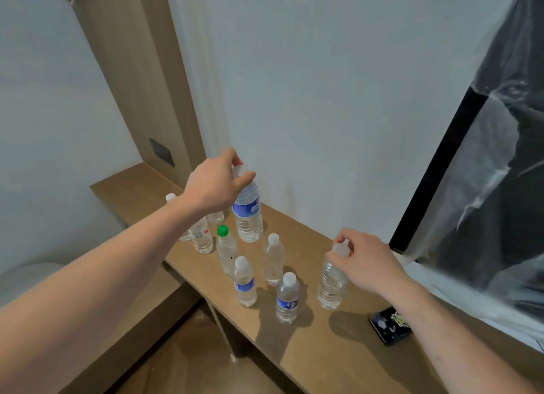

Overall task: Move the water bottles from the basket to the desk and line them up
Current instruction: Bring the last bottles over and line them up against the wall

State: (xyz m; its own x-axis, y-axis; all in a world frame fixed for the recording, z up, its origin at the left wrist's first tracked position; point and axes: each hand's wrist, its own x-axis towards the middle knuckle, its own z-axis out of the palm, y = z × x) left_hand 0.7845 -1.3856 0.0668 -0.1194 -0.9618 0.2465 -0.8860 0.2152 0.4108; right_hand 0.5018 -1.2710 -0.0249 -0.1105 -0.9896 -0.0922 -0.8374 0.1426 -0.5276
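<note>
Several clear water bottles stand upright on the wooden desk. My left hand grips the cap of a large blue-labelled bottle near the wall. My right hand pinches the cap of an unlabelled bottle further right. Between them stand a green-capped bottle, a plain bottle and two small blue-labelled bottles. More bottles are partly hidden behind my left forearm. The basket is not in view.
A dark phone lies on the desk at the right, below my right wrist. A plastic-wrapped dark object leans at the right end. The white wall runs behind the desk; a wooden panel with a socket stands at the left.
</note>
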